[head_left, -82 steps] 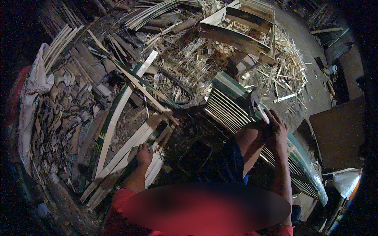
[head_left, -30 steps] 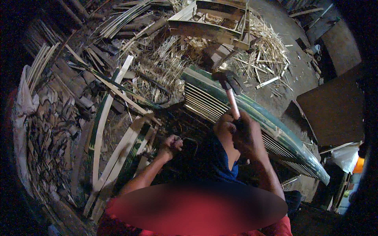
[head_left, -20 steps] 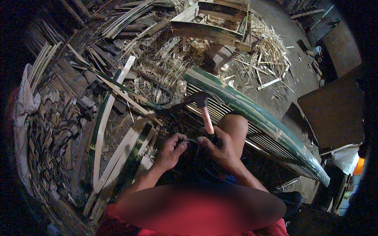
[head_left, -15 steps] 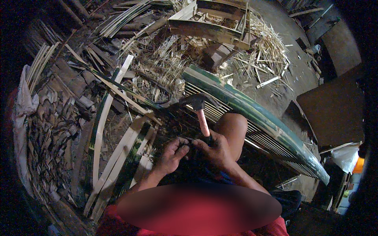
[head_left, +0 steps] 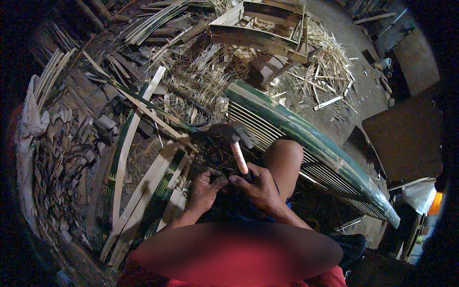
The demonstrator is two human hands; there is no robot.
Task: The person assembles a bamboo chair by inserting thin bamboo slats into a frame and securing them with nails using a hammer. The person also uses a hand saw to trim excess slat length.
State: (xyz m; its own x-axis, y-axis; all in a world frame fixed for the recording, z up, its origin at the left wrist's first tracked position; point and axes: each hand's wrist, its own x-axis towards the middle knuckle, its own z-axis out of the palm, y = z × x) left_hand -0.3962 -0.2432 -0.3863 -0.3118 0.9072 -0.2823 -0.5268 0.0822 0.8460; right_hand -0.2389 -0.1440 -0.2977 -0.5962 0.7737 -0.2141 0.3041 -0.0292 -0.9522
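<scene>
My right hand [head_left: 259,185] grips a hammer [head_left: 239,158] by its light-coloured handle. The dark hammer head points away from me, above the shadowed floor. Close beside it, my left hand [head_left: 204,192] is closed, thumb and fingers pinched together; whatever is between them is too small and dark to tell. Both sets of fingertips sit near each other over my lap. Just beyond my bent right knee lies a slatted bamboo panel [head_left: 306,131], with a thick green rail along its far side and many thin pale slats.
Split bamboo strips [head_left: 133,210] lie at my left, with a long strip [head_left: 128,150] leaning among them. Wood scraps [head_left: 62,167] are heaped farther left. A bamboo frame [head_left: 258,36] stands at the back beside a pile of shavings [head_left: 330,71]. A brown board [head_left: 401,134] stands at right.
The hammer has tipped, its head coming lower and turning, while my right hand has shifted slightly left. My left hand stays pinched nearby. The whole view has shifted a little.
</scene>
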